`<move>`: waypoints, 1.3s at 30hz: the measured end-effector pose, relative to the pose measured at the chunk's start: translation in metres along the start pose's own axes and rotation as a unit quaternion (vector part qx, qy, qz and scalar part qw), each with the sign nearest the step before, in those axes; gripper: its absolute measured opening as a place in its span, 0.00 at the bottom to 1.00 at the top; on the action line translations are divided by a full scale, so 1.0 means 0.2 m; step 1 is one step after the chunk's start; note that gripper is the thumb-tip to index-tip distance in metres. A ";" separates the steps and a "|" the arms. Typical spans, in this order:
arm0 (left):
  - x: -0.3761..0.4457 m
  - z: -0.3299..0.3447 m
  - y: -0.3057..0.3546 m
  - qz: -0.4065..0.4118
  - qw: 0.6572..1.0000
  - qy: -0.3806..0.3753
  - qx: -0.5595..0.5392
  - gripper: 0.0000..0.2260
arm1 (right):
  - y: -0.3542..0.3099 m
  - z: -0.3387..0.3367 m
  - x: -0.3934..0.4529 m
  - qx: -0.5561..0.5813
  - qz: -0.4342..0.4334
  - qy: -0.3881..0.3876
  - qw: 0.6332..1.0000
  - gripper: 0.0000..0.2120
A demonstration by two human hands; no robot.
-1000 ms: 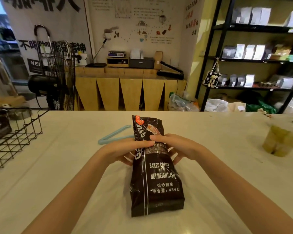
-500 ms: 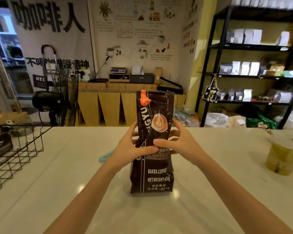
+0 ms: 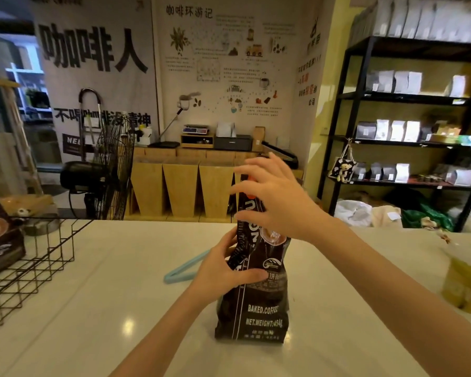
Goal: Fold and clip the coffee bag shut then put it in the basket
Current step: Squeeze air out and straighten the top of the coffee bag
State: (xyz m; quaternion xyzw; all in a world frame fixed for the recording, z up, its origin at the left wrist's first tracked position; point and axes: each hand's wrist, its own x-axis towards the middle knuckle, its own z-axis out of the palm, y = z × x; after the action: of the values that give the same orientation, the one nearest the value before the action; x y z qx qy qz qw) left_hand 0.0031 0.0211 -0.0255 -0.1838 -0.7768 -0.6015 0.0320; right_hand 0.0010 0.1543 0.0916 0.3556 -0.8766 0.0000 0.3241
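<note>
A black coffee bag (image 3: 256, 308) with white lettering stands upright on the white counter in front of me. My left hand (image 3: 223, 270) grips its left side at mid height, thumb across the front. My right hand (image 3: 272, 202) is raised at the bag's upper part with fingers spread, covering the top; I cannot tell whether it touches the bag. A light blue clip (image 3: 182, 270) lies on the counter just left of and behind the bag, partly hidden by my left hand. The black wire basket (image 3: 38, 268) stands at the counter's left edge.
Another dark coffee bag (image 3: 0, 240) sits in the basket's far left. A plastic cup of yellow-green drink (image 3: 465, 284) stands at the right. Beyond the counter are a black fan (image 3: 106, 170), wooden cabinets and black shelves with bags.
The bag went from lying flat to standing upright. My right hand has left the bag's middle and risen to its top, fingers spread. My left hand keeps its grip on the side.
</note>
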 end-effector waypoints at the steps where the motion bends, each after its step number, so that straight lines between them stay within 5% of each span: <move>1: 0.00 0.00 0.00 -0.001 1.000 0.001 0.000 0.36 | -0.02 0.01 0.04 -0.026 -0.027 -0.042 0.998 0.21; 8: -0.01 -0.01 -0.02 -0.067 0.985 0.011 -0.158 0.14 | -0.02 0.02 0.17 -0.168 -0.083 -0.162 0.969 0.14; 19: 0.00 0.05 -0.08 -0.086 0.959 0.124 -0.241 0.05 | 0.01 0.06 0.18 -0.124 -0.041 -0.161 0.978 0.08; 30: -0.02 0.07 -0.08 -0.102 0.924 0.155 -0.335 0.10 | 0.09 0.02 0.15 0.029 0.045 -0.126 0.991 0.09; 39: -0.03 0.10 -0.07 -0.115 0.913 0.151 -0.360 0.11 | 0.12 0.00 0.12 0.020 0.076 -0.106 0.991 0.08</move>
State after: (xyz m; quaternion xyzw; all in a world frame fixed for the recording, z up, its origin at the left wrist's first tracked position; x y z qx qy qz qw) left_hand 0.0071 0.0366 -0.0448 0.0012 -0.5092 -0.8606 0.0112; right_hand -0.0278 0.1571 0.1105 0.2925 -0.9303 0.0048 0.2213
